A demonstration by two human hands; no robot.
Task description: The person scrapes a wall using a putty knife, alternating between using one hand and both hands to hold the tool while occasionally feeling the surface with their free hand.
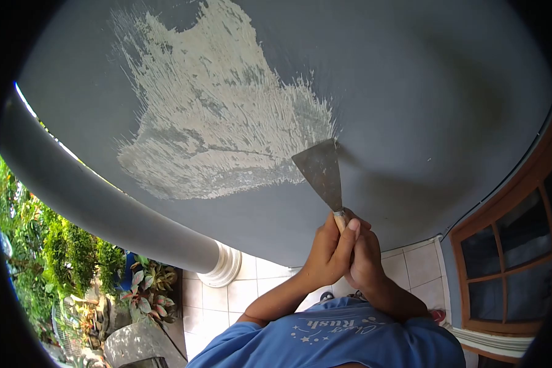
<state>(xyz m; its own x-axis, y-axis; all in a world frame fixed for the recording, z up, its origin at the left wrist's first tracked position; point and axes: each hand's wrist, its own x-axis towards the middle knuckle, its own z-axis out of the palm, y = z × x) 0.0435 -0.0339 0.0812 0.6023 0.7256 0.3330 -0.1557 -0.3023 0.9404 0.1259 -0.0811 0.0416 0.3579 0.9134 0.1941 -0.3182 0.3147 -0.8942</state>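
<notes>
Both hands are wrapped round the wooden handle of a putty knife, one against the other. My left hand and my right hand hide most of the handle. The wide metal blade points up and its edge meets the grey wall at the lower right border of a scraped patch. Within that patch the grey paint is gone in streaks, and a pale, rough layer shows with some grey spots left. A thin crack-like line crosses its lower part.
A round grey column with a white base stands at the left, with garden plants beyond it. A wood-framed window is at the right. Pale floor tiles lie below.
</notes>
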